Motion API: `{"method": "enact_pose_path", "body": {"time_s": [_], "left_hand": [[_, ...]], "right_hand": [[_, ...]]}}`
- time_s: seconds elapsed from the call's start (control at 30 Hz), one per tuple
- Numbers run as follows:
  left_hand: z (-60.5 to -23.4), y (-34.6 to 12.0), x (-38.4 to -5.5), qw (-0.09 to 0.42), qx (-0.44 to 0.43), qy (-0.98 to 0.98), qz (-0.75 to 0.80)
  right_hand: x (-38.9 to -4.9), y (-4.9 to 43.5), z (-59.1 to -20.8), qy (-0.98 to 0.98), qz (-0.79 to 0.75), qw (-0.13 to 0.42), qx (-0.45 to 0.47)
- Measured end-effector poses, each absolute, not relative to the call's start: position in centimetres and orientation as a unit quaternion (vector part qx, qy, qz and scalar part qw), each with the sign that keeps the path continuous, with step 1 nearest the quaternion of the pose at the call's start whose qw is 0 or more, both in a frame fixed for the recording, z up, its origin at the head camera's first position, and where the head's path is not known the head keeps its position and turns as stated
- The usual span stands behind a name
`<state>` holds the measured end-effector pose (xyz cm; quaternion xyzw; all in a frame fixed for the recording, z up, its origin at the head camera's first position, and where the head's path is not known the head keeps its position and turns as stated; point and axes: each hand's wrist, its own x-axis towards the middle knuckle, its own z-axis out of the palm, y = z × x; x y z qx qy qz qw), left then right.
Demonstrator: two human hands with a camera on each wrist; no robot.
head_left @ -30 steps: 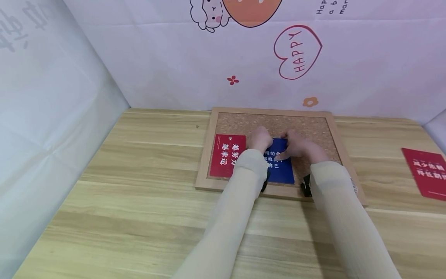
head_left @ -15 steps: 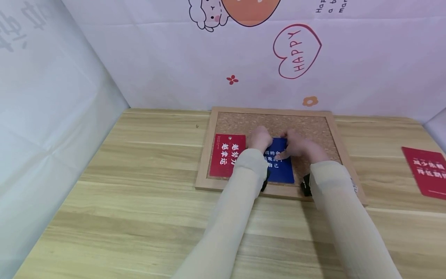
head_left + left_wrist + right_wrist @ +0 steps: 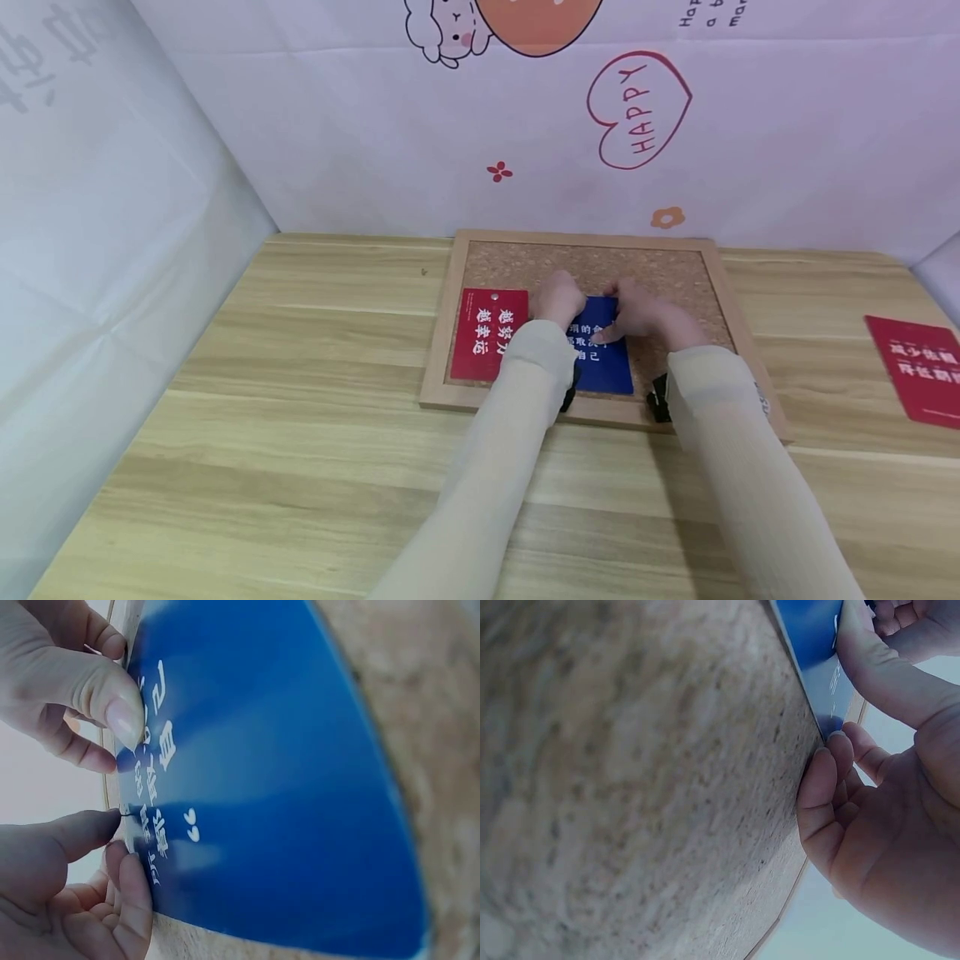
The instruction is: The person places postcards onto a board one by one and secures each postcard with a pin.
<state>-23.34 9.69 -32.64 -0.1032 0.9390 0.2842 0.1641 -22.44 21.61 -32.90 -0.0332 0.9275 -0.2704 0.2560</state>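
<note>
A blue card (image 3: 609, 377) with white characters lies on a wood-framed cork board (image 3: 660, 262). My left hand (image 3: 558, 297) is at the card's top left; in the left wrist view its thumb and curled forefinger pinch a tiny pin-like thumbtack (image 3: 126, 814) at the edge, mostly hidden by the fingertips. My right hand (image 3: 648, 317) holds the top right corner, its thumb (image 3: 124, 720) pressed on the face and its bent fingers (image 3: 821, 776) at the edge. Left of it, a red card (image 3: 476, 358) with a round thumbtack (image 3: 494, 297) at its top lies on the cork.
Another red card (image 3: 922, 367) lies on the wooden table (image 3: 300, 400) at the far right. A printed white cloth (image 3: 360, 142) hangs behind the board, and a white sheet (image 3: 112, 208) stands on the left.
</note>
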Motion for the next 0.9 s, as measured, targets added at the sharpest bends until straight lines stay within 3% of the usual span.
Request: {"method": "enact_pose_path", "body": {"time_s": [0.9], "left_hand": [[-33.41,8.92,-23.31,0.134,-0.077,0.932,0.327]], "right_hand": [[-22.48,21.75,-33.05,0.93,-0.269,0.248,-0.044]]}}
